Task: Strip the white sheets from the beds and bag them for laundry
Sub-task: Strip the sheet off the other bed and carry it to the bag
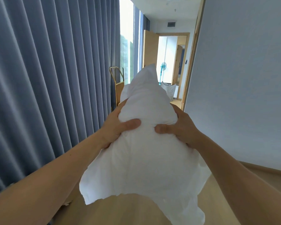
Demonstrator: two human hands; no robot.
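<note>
Left hand [118, 129] and right hand [178, 129] each have their grip clamped on the white pillow [144, 163] (beside grey curtains [44, 75])

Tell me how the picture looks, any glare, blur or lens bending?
Head view throughout: the window is blown out white; curtain folds bow from the wide lens; the white bedding shows little detail; left hand and right hand look sharp.

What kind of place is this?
Probably a hotel room or apartment being cleaned: a gold metal-framed cart stands beside long grey-blue pleated curtains, and the left hand and right hand grip a plump white linen bundle.
</note>
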